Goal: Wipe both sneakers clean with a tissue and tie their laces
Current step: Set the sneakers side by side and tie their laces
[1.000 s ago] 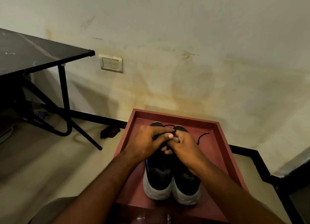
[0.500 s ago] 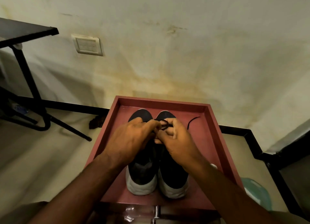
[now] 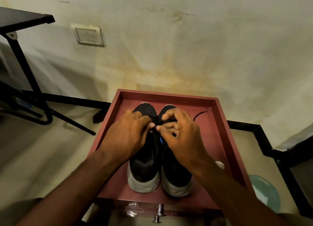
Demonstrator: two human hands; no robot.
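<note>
Two black sneakers with white soles stand side by side, toes toward the wall, in a red tray (image 3: 218, 124). The left sneaker (image 3: 144, 173) and the right sneaker (image 3: 176, 178) touch along their inner sides. My left hand (image 3: 125, 137) and my right hand (image 3: 183, 136) meet over the laces between the two tongues, each pinching black lace (image 3: 156, 121) with curled fingers. A loose lace end (image 3: 199, 115) lies on the tray floor to the right. A bit of white tissue (image 3: 220, 164) peeks out behind my right forearm.
The tray sits against a stained wall with a switch plate (image 3: 89, 35). A black table (image 3: 25, 21) with metal legs stands at the left. A pale green round object (image 3: 265, 192) lies on the floor at the right. A dark scrap (image 3: 99, 116) lies on the floor left of the tray.
The view has shifted slightly. My hands stay over the laces; my right hand's fingers have lifted and spread a little while both keep pinching the lace.
</note>
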